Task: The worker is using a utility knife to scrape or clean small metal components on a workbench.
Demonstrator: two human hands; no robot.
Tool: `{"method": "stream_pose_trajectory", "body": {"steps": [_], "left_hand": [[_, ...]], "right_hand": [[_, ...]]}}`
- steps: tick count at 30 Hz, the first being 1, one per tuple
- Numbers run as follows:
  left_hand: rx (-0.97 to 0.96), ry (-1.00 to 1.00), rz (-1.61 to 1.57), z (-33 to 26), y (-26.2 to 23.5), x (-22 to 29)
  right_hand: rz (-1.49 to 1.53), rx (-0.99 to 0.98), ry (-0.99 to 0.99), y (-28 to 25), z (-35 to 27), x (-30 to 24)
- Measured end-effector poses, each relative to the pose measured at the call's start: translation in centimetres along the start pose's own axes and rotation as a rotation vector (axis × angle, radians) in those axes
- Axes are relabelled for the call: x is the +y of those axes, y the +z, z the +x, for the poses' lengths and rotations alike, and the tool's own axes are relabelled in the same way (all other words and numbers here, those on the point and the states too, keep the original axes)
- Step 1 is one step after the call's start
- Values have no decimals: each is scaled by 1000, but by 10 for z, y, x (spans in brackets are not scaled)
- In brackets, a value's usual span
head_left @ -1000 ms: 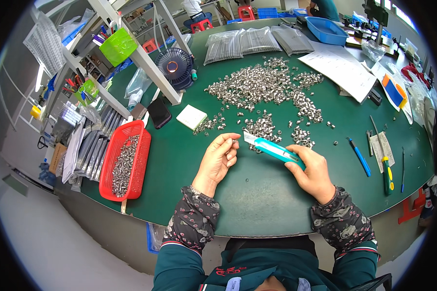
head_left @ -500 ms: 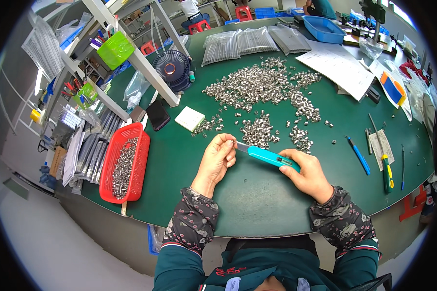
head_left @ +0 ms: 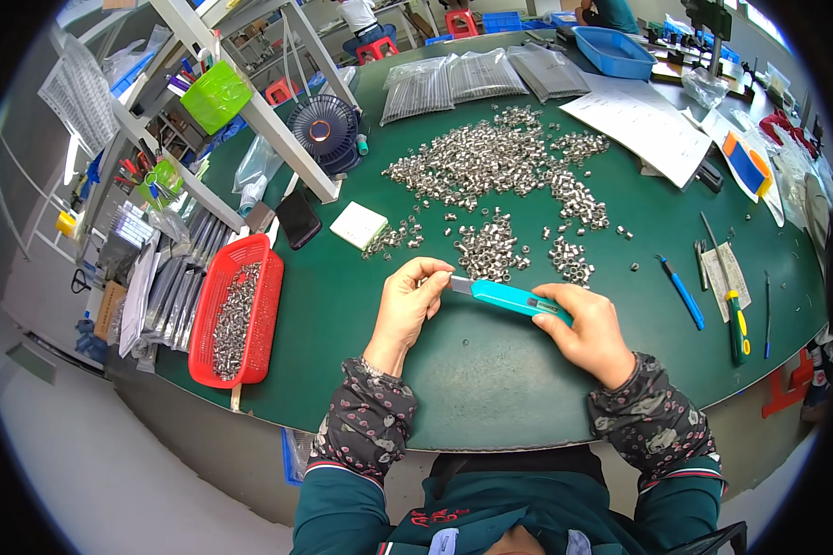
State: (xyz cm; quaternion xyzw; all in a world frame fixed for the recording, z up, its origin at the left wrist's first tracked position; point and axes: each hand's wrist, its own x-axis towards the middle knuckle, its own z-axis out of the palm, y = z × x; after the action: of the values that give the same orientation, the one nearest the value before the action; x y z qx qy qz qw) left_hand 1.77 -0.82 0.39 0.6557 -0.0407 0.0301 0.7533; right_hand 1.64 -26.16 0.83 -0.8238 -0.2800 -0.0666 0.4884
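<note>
A teal utility knife [head_left: 504, 297] lies in my right hand [head_left: 588, 331], its handle gripped between thumb and fingers. Its blade [head_left: 460, 284] is out and points left to the fingertips of my left hand [head_left: 407, 310]. The left thumb and index finger are pinched together at the blade's tip; whatever they hold is too small and hidden to make out. Just beyond the knife, short metal rings lie in small heaps [head_left: 489, 250] on the green table [head_left: 500, 388]. A much larger heap of the same rings [head_left: 477, 162] spreads farther back.
On the left stands a red basket [head_left: 276, 305] of small metal parts. A phone [head_left: 298, 220], a white pad [head_left: 358, 226] and a fan [head_left: 326, 131] are behind it. To the right lie a blue-handled tool [head_left: 683, 294] and a yellow-green screwdriver [head_left: 738, 328]. Bagged rods [head_left: 488, 76] lie at the back.
My left fingers have closed more fully over the blade's tip, and less of the fingertips' gap shows. The knife stays in my right hand in nearly the same place.
</note>
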Motion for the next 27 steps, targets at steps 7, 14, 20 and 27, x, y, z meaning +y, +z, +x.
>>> {"method": "stream_pose_trajectory", "body": {"steps": [7,14,20,27], "left_hand": [[62,-167,-262,-1,-4,-4],[53,-179,-308,0,-3,-3],[24,-155,-266,0,-3,-4],[34,-106,-5,-1,3,1]], "right_hand": [[-305,216,-294,0,1,-14],[-107,66,-122,2,2,1],[5,-56,10,1,3,0],[-123,-45,-33,-3,2,-2]]}}
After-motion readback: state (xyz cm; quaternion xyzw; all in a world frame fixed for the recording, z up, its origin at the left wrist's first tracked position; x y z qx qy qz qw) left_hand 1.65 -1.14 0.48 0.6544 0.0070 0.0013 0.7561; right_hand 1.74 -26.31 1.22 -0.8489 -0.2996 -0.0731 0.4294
